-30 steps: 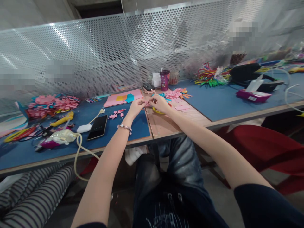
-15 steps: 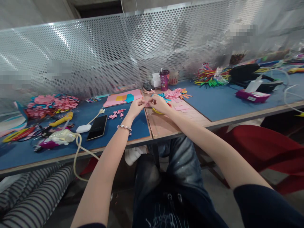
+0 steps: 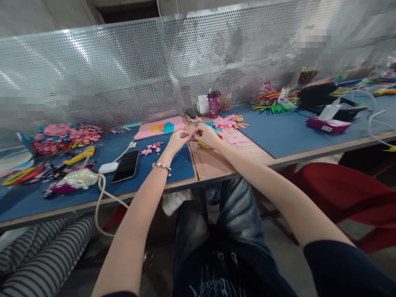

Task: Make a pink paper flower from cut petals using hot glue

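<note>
Both my arms reach out over the table. My left hand [image 3: 177, 140] and my right hand [image 3: 206, 135] meet above the seam between the blue mat [image 3: 173, 165] and the bare brown board [image 3: 213, 161]. Each hand pinches one end of a small pink paper piece [image 3: 192, 135] held between them. Small folded pink paper shapes [image 3: 151, 148] lie on the mat just left of my left hand. Under my right hand a yellow ring-shaped thing [image 3: 204, 144] partly shows. Beyond lie pink paper sheets [image 3: 159, 127] and a pink paper flower [image 3: 228, 121].
A black phone [image 3: 126, 166], a white charger [image 3: 107, 167] and a glue gun [image 3: 72, 181] with its cord lie at the left. A purple cup [image 3: 214, 103] stands at the perforated metal screen. Another person's striped leg [image 3: 46, 255] is at lower left, a red chair [image 3: 343, 194] at right.
Almost nothing has moved. My hands stay pinched together on the pink paper piece, with only slight shifts of the fingers.
</note>
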### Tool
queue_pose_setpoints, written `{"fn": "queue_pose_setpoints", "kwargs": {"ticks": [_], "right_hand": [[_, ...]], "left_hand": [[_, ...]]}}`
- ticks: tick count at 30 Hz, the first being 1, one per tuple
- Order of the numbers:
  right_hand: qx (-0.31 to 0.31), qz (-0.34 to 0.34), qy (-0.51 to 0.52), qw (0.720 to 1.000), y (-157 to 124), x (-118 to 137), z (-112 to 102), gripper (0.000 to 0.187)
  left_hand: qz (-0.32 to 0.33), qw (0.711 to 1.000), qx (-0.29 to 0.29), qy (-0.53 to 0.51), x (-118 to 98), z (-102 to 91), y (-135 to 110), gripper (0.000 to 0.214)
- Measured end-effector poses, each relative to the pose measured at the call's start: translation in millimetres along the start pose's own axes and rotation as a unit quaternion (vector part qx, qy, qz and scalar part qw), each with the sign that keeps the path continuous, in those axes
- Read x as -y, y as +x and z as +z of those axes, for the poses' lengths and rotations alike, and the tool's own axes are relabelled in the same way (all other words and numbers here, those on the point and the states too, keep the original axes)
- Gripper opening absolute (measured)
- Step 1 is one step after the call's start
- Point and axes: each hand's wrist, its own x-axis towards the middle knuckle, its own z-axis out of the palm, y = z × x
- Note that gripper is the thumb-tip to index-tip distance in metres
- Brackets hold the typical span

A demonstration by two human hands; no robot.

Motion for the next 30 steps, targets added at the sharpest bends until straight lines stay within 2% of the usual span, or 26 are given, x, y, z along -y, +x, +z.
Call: {"fn": "queue_pose_setpoints", "kwargs": {"ticks": [14, 23, 30], "right_hand": [[-0.005, -0.025, -0.049, 0.998, -1.2, 2.5, -3.0, 0.008], [-0.001, -0.018, -0.078, 0.997, -2.3, 2.2, -3.0, 0.009], [-0.006, -0.004, -0.063, 0.998, -1.0, 4.9, -3.1, 0.008]], "left_hand": [[0.002, 1.0, -0.001, -0.026, -1.6, -1.8, -0.2, 0.025], [-0.002, 0.999, 0.0, -0.039, -8.4, 1.9, -3.6, 0.024], [0.0, 0.999, 0.006, -0.042, -8.9, 2.4, -3.8, 0.025]]}}
